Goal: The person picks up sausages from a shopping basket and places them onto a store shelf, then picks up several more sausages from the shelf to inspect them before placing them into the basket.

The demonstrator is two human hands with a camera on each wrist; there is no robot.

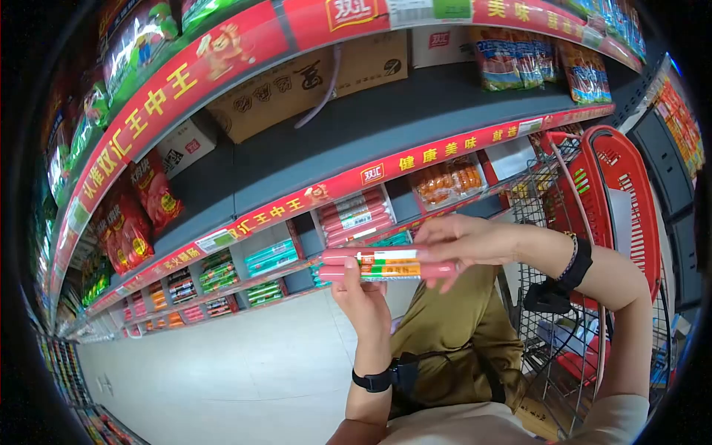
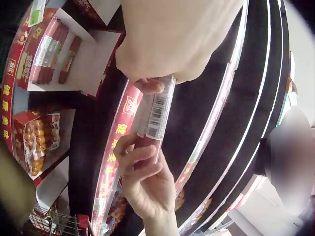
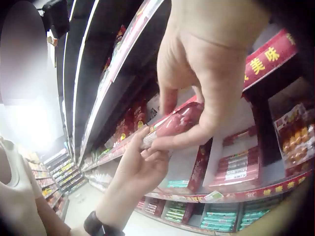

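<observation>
The left hand [image 1: 363,300] grips two pink, plastic-wrapped sausage sticks [image 1: 386,264] from below, holding them level. The right hand [image 1: 463,241] pinches their other end, near red-edged grey shelves [image 1: 356,126].

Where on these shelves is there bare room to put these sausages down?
Bare: the dark shelf board between the cardboard boxes and the red price strip. Crowded: the display trays below that strip, packed side by side behind the sausages you hold.

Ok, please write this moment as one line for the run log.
left hand: holds sausage sticks from below | right hand: pinches their other end | nearby: red cart
</observation>
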